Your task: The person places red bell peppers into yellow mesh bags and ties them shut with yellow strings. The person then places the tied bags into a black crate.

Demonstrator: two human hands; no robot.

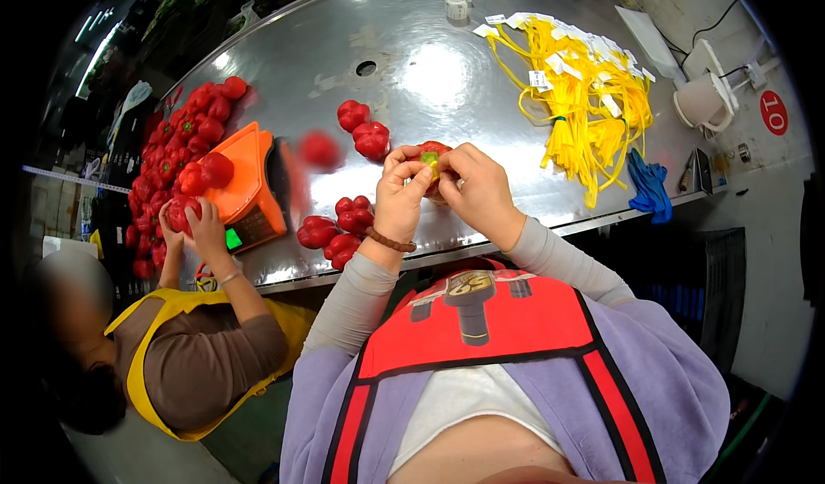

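Note:
Before me on the steel table is a red bell pepper [433, 149] with a green stem, between my two hands. My left hand [401, 194] has its thumb and fingers closed on the pepper's near left side, beside the stem. With its fingertips, my right hand [475, 187] pinches a small yellow strip [434, 169] against the stem. More red peppers [371, 140] rest to the left of my hands. To the right lies a large bunch of yellow ties [570, 133] with white labels.
At left, a co-worker's hands hold a red pepper beside an orange scale tray [248, 155] and a pepper heap [174, 155]. A label roll [456, 7] stands farther back. Blue gloves [650, 184] lie on the right edge, near a kettle [699, 101].

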